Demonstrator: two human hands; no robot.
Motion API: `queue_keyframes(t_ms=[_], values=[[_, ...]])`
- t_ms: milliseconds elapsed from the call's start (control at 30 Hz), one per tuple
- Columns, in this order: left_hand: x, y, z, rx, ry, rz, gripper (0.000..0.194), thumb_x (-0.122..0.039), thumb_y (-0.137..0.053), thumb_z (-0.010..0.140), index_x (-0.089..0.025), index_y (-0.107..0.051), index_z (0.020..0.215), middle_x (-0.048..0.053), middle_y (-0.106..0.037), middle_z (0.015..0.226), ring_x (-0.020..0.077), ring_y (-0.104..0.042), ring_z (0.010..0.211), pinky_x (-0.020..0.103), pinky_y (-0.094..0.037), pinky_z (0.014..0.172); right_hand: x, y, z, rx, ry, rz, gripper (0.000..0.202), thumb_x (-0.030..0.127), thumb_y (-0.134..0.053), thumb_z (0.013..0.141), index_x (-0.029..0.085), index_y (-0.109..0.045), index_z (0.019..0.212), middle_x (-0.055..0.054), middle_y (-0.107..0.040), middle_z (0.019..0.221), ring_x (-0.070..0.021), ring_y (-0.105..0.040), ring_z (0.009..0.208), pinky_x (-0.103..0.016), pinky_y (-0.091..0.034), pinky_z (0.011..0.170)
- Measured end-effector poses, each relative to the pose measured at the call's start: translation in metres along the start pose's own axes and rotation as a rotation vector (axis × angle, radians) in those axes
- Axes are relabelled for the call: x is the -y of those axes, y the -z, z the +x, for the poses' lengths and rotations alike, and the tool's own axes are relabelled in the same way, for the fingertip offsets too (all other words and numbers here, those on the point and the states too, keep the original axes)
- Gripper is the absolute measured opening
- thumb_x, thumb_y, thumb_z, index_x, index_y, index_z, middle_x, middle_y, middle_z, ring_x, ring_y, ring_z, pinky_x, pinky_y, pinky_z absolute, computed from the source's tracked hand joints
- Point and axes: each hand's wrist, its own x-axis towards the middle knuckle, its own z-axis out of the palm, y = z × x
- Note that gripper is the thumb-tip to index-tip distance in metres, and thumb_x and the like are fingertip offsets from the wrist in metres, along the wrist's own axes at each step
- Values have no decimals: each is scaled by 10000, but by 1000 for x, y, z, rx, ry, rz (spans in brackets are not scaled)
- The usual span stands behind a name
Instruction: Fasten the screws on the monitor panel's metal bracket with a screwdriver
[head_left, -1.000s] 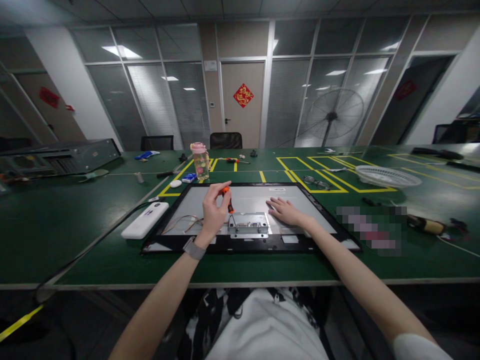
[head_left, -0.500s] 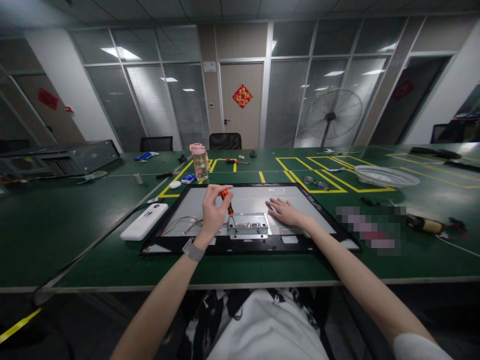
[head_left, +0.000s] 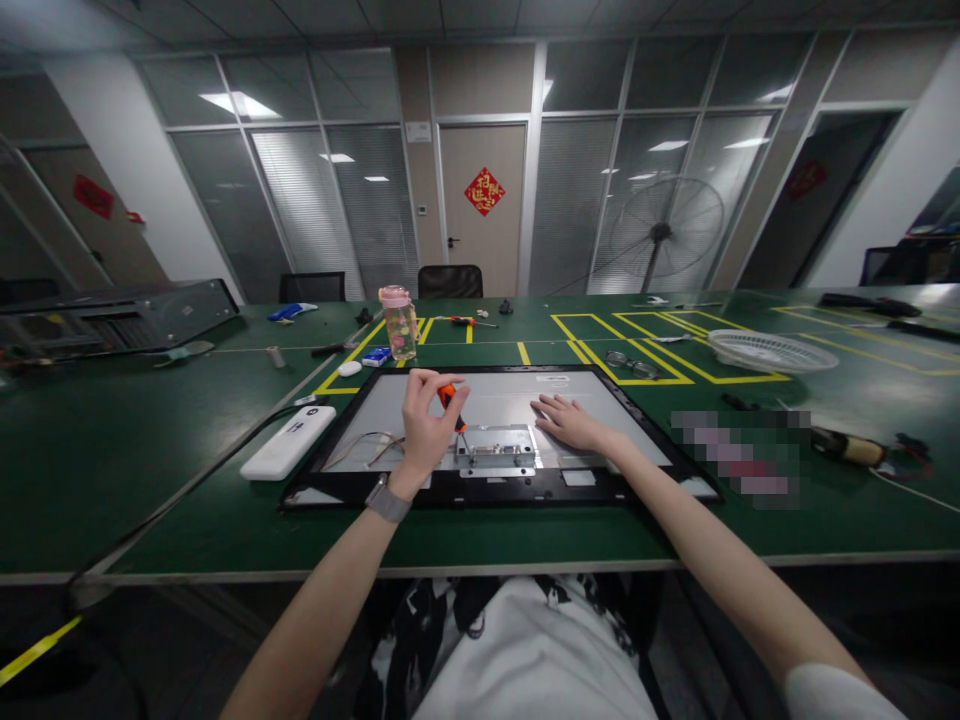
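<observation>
My left hand (head_left: 429, 420) is closed on the orange and black handle of a screwdriver (head_left: 453, 400), which tilts with its shaft pointing down. Its tip reaches the left end of a silver metal bracket (head_left: 499, 455) with small ports. That bracket sits on the back of a flat display panel (head_left: 630, 410) with a black frame and a grey middle, lying on the table. On the panel's grey surface, right of the bracket, my right hand (head_left: 574, 424) lies flat with fingers spread. Thin loose wires (head_left: 375, 445) run along the panel left of the bracket.
A white power bank (head_left: 289, 444) lies left of the panel. Beyond it stand a pink-lidded bottle (head_left: 399, 325) and a blue packet (head_left: 376, 357). Glasses (head_left: 631, 366), a white basket (head_left: 772, 352) and another screwdriver (head_left: 469, 321) are on the green table (head_left: 525, 540). A computer case (head_left: 150, 315) is far left.
The screwdriver handle has turned slightly within my left hand, and the fingers have shifted a little. My right hand stays flat on the panel.
</observation>
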Motion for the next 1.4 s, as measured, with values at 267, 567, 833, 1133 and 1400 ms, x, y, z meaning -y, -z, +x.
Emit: queue_keyframes(t_ms=[267,567,833,1133,1400], values=[[-1,-2,-2,83,70,-192,289,-279,-421,966,-198,-610,1169,72,-635,1012,179,-603,922,328,-457,844,-1,0,1,0,5,-7,610,504,-229,938,217,-310,1469,-102,-241,1553,-337,-195,1420,-573,-205,1096],[1,-1,-1,27,113,-186,191,-309,-528,909,-207,-690,915,38,-588,882,167,-579,853,283,-458,765,-3,-3,2,-7,4,-19,602,511,-229,946,225,-308,1470,-101,-250,1551,-328,-198,1421,-540,-193,1108],[1,-4,-1,74,170,-329,219,-273,-594,877,-209,-663,1074,48,-625,948,156,-607,851,281,-477,781,-3,-2,3,-2,8,-8,606,497,-237,941,213,-302,1472,-107,-242,1553,-339,-193,1420,-573,-204,1095],[4,-2,5,112,288,-480,278,-332,-500,912,-185,-683,1059,80,-644,1013,179,-636,886,303,-503,788,-3,-3,3,-10,5,-14,617,514,-221,935,219,-309,1470,-97,-247,1552,-333,-196,1421,-564,-206,1100],[6,-1,6,126,259,-397,194,-280,-678,791,-199,-716,962,30,-622,862,127,-603,747,229,-496,678,-3,-2,2,-7,12,-6,619,505,-231,934,201,-312,1468,-112,-245,1551,-344,-200,1417,-579,-208,1092]])
